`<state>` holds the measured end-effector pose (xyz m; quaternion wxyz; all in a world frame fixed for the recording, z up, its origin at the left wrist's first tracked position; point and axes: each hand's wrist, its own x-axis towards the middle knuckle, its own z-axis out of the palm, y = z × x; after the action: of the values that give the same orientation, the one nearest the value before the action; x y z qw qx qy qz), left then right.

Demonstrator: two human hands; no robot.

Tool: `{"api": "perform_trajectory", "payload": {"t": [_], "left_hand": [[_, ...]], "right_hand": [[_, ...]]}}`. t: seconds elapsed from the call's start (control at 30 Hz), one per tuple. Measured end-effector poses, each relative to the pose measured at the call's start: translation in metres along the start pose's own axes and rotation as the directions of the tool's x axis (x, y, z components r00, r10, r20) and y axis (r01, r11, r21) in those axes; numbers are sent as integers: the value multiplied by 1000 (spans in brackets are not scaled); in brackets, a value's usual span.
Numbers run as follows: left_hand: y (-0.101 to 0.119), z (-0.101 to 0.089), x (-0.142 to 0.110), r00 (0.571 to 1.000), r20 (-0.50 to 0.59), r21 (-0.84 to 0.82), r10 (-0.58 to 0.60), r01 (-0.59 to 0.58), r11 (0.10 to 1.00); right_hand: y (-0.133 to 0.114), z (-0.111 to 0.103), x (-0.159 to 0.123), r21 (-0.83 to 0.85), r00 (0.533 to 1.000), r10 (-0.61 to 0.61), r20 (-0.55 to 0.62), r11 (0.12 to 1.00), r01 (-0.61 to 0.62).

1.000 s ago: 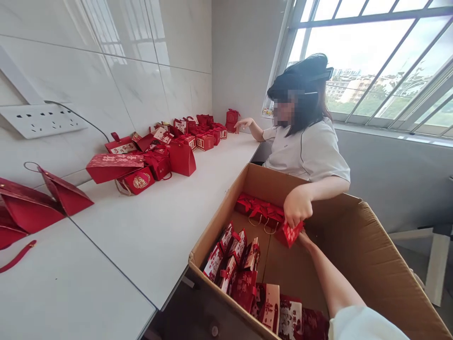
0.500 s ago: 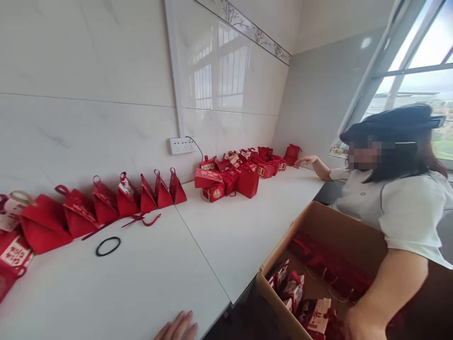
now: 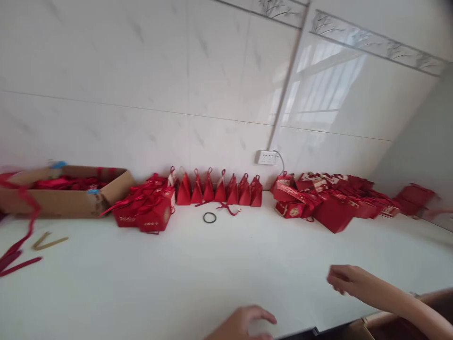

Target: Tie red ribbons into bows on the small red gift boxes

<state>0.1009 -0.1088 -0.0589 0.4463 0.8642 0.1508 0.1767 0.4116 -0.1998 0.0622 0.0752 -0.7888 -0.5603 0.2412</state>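
Observation:
My left hand is low in the middle of the head view, over the white table. Its fingers are apart and hold nothing. To the right, my right hand is above the table with its fingers curled in, and nothing shows in them. Against the wall is a row of small red gift boxes with loop handles. A black ring and a dark red ribbon lie before that row. Neither hand touches any of these things.
A pile of red boxes stands at the right. Further left are another red box group and a cardboard box of red items. Gold strips and red ribbons lie at left. A large carton fills the lower right.
The view has swung left, so the co-worker and most of the large carton have left the frame. My left hand now has its fingers apart, and my right hand has come into view.

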Motion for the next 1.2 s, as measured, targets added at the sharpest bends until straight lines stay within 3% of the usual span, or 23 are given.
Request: {"api": "perform_trajectory", "payload": {"t": [0.03,0.07,0.1,0.13,0.17,0.23,0.27,0.3,0.33,0.43,0.57,0.63,0.7,0.77,0.87,0.97,1.03,1.1,1.2], "left_hand": [[5,-26,-6,993,13,-172,-118,119,978],[8,-53,-11,971,-101,-250,-215,184,950],[7,-81,-16,922,-287,-232,-260,196,953],[3,-108,-20,826,-494,-168,-271,215,962],[-3,-135,-24,677,-689,-103,-259,263,959],[-22,-181,-28,292,-932,-70,-212,431,899],[-32,-199,-29,178,-964,-91,-200,482,871],[-41,-215,-29,93,-976,-119,-196,523,844],[-50,-227,-28,26,-979,-154,-202,557,816],[-67,-248,-23,-86,-968,-237,-235,614,752],[-77,-252,-25,-168,-952,-303,-256,636,710],[-76,-247,-30,-148,-958,-283,-247,639,715],[-72,-234,-31,-63,-979,-193,-196,617,763],[-67,-216,-27,95,-989,-48,-115,528,848],[-62,-187,-12,355,-934,102,-23,330,939],[-68,-167,-1,542,-837,91,-76,275,957],[-74,-162,-1,630,-768,69,-117,263,962],[-77,-160,-4,691,-710,35,-134,225,974],[-72,-162,-11,723,-674,-119,-151,96,988]], "right_hand": [[-24,2,19,6,993,-86,81,996,86],[-49,7,38,5,980,-154,127,988,155],[-73,14,54,5,966,-216,139,976,217],[-97,24,70,16,952,-268,147,963,269],[-118,35,83,53,936,-317,151,948,313],[-154,60,104,227,907,-401,126,902,367],[-170,74,112,333,897,-431,99,863,378],[-183,87,120,427,892,-449,59,819,384],[-195,99,126,494,890,-456,19,778,388],[-221,131,138,576,887,-460,-46,713,399],[-232,156,145,670,891,-447,-82,637,381],[-230,159,147,715,907,-404,-120,598,361],[-225,157,150,760,924,-346,-164,553,342],[-219,151,153,821,931,-283,-231,456,343],[-212,140,156,907,931,-216,-295,243,344],[-206,136,157,953,947,-232,-222,153,261],[-205,139,157,957,941,-278,-192,161,243],[-204,142,159,946,921,-326,-212,168,277],[-202,144,162,937,944,-245,-222,213,276]]}}
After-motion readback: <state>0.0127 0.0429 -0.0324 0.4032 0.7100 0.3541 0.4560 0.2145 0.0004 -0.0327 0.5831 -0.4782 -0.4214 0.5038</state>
